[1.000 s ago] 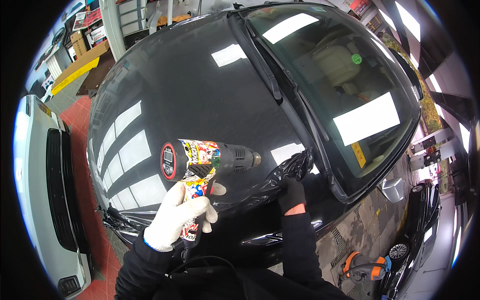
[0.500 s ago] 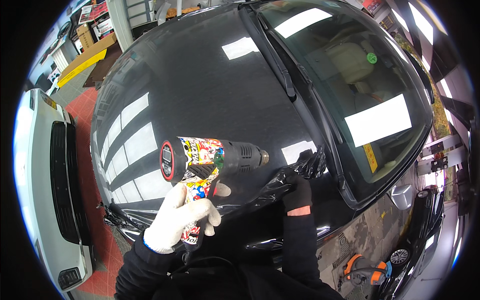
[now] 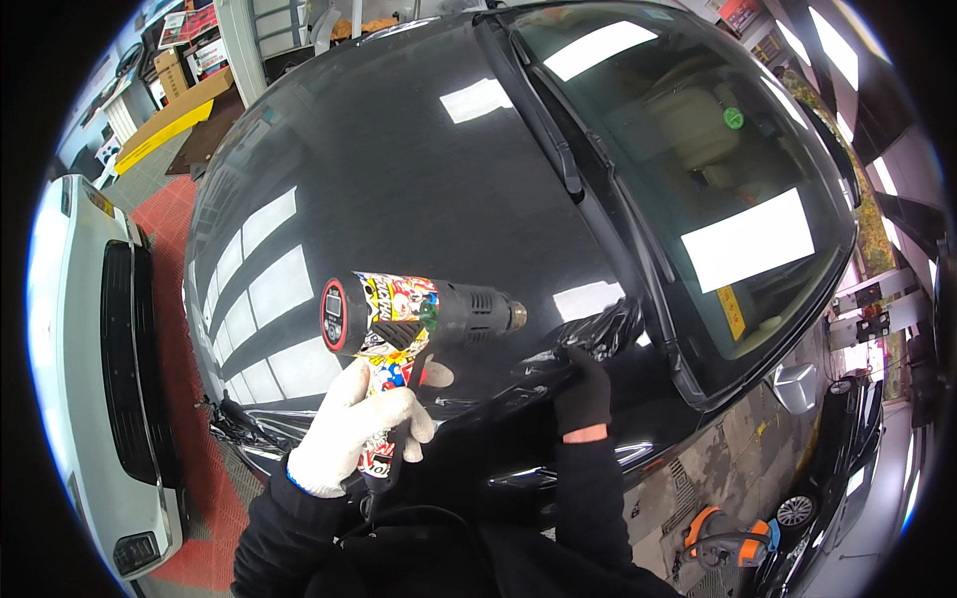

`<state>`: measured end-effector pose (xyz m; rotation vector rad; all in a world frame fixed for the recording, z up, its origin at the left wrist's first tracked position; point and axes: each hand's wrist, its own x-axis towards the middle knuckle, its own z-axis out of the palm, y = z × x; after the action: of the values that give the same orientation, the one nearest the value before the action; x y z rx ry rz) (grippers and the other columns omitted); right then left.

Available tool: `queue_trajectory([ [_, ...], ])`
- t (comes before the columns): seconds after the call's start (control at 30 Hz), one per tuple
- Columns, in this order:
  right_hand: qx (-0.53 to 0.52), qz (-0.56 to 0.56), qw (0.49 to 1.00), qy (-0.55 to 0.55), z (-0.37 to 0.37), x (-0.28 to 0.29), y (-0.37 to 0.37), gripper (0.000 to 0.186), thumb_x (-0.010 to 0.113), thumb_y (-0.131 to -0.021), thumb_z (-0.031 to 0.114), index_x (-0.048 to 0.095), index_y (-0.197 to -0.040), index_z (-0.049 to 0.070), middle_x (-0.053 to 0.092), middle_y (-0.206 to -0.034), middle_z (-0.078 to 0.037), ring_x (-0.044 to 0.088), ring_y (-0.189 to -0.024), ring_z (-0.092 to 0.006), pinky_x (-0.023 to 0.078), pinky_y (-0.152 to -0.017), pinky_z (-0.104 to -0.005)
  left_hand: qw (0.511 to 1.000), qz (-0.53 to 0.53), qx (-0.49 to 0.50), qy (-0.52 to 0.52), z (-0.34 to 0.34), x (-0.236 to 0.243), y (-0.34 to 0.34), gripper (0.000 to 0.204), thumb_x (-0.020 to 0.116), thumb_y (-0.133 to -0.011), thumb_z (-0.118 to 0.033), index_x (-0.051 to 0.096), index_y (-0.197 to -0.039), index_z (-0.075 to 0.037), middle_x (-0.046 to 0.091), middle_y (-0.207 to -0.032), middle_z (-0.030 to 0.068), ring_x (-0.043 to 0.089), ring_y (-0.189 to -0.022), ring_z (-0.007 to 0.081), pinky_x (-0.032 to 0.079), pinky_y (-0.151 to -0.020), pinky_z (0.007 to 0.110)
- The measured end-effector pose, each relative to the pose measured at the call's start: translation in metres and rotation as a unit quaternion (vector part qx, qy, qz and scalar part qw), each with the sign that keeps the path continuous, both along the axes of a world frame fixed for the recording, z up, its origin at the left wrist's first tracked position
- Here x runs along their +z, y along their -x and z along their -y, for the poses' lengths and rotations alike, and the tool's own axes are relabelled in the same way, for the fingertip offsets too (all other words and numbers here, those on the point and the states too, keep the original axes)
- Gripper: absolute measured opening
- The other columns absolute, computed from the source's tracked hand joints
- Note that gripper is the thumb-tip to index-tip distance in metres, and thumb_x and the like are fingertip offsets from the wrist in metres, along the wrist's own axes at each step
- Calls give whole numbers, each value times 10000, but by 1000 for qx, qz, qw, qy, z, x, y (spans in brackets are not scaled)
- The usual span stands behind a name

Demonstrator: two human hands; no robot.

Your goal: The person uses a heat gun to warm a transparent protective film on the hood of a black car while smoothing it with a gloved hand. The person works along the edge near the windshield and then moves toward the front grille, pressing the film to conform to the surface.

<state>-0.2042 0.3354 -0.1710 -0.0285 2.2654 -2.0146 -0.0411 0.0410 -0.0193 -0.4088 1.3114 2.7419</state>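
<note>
My left hand [image 3: 357, 424], in a white knit glove, is wrapped round the grip of a heat gun [image 3: 404, 317] covered in colourful stickers. Its metal nozzle points right, over the car hood, toward my right hand [image 3: 582, 397]. That hand wears a black glove and has its fingers closed on the edge of a glossy black film [image 3: 600, 334], though the fingertips blend into it. The film is bunched and wrinkled there, near the hood's windshield corner. Beneath the gun lies the smooth black hood [image 3: 399, 169], reflecting ceiling lights.
More film hangs crumpled at the hood's front corner [image 3: 239, 427]. A white car [image 3: 95, 379] stands close on the left, over red floor tiles [image 3: 179, 329]. Right are the windshield [image 3: 688, 149], a side mirror [image 3: 796, 387] and an orange-and-black machine [image 3: 728, 538] on the floor.
My right hand has shifted slightly left and down, and the film by it lies lower and flatter. The heat gun has edged a little left.
</note>
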Motion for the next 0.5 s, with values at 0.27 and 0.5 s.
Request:
queue_trajectory([
  [0.27,-39,146,970,190,8,4,-22,249,754,-914,51,735,-1153,-16,762,-1074,-104,739,-1013,-216,583,-897,-346,999,-6,18,31,-4,13,-14,559,724,-968,-210,520,-1400,80,679,-1239,200,719,-770,161,622,-611,284],
  [0.5,56,-12,996,-73,0,-34,-4,450,607,-860,-189,754,-1234,13,794,-1141,-141,763,-1070,-245,608,-924,-341,997,-8,54,57,-3,20,-24,547,705,-959,-168,518,-1409,79,685,-1241,210,702,-753,163,610,-615,288],
])
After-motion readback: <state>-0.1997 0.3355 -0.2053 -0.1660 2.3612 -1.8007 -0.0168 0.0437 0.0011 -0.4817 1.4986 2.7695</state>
